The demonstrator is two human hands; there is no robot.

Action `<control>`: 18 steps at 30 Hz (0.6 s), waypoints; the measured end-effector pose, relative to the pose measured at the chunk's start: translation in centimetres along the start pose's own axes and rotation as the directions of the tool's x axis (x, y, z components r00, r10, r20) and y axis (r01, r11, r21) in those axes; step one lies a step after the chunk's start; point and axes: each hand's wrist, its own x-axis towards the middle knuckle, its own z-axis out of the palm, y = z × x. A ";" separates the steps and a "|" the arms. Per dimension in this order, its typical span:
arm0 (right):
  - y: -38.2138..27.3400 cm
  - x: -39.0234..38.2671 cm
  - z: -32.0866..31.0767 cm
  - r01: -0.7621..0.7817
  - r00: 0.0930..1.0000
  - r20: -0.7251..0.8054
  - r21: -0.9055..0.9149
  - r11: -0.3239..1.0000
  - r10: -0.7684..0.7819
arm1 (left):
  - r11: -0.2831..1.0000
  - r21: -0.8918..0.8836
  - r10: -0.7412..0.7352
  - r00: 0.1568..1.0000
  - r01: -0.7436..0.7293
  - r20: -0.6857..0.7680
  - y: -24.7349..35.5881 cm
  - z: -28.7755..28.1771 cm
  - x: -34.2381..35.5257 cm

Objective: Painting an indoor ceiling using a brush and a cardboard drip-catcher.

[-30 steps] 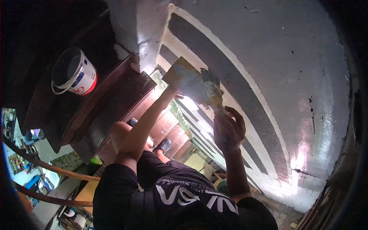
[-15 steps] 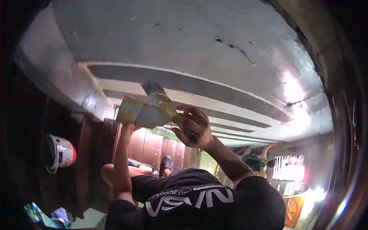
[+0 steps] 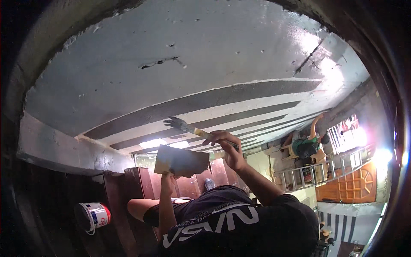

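My right hand (image 3: 231,150) is closed around the handle of a paintbrush (image 3: 180,125). Its dark, splayed bristles point left, in front of the striped wall (image 3: 222,98). Below the brush, my left hand (image 3: 168,180) grips the lower edge of a flat piece of cardboard (image 3: 182,160), brownish with a ragged right edge. A gap shows between the bristles and the cardboard. Most of the left hand's fingers are hidden behind the cardboard. The wall is grey and glossy above, with dark and pale bands below.
A white bucket (image 3: 96,217) with a red and blue label stands on the dark wooden steps (image 3: 115,201) at left. To the right are a metal ladder (image 3: 299,177), a wooden door (image 3: 353,185) and another person (image 3: 309,146) with an arm raised to the wall.
The paintbrush, which overlapped the cardboard, is now apart from it and above. The cardboard has moved lower and right in view. The whole view has shifted, showing more of the ladder and door.
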 end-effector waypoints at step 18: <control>-0.5 -3.5 -3.0 -0.224 0.973 0.075 0.527 0.820 0.218 | 0.989 0.029 -0.132 0.962 0.143 -0.241 4.4 0.0 0.7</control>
